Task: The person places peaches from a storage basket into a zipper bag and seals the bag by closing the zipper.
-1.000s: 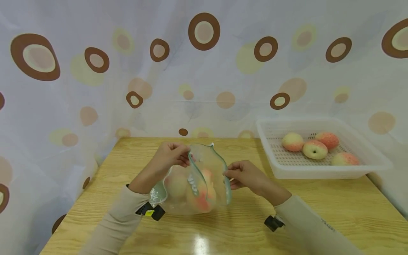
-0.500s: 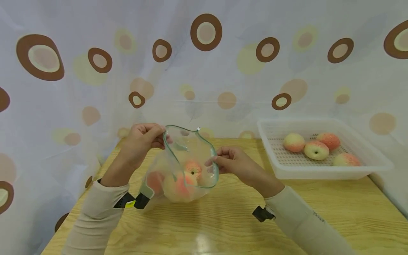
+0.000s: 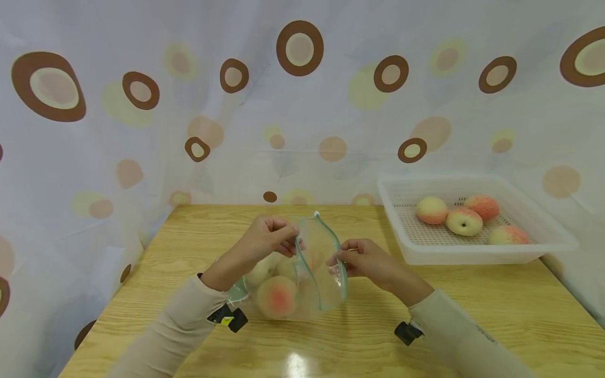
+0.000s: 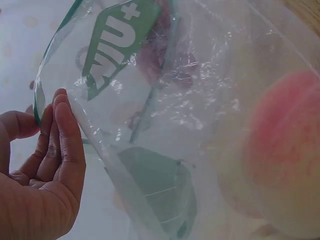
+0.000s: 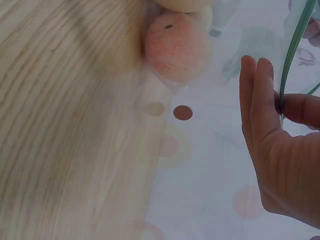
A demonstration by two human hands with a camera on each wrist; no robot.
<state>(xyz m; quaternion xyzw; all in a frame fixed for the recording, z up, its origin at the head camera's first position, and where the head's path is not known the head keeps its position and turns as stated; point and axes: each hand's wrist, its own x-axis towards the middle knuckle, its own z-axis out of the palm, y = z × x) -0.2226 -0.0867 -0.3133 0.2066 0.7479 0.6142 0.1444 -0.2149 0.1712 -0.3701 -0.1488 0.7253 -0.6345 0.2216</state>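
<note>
Fingers of the left hand (image 3: pixel 264 240) and right hand (image 3: pixel 371 264) both pinching the green rim (image 3: pixel 309 269) of a filmy see-through bag (image 3: pixel 307 302) — roundish red-and-cream peaches (image 3: pixel 277 297) inside, wood-grain table (image 3: pixel 359 336) under it, green label (image 4: pixel 120 44) kinda reads NIU+, more peaches (image 3: pixel 464 221) in a holey white plastic basket (image 3: pixel 477 255).

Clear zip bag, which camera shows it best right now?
The head view: it takes in most of the clear bag, its mouth held between the left hand and right hand. The left wrist view is a cropped close-up with its green label and fruit inside; the right wrist view catches part of its green rim and fruit inside.
</note>
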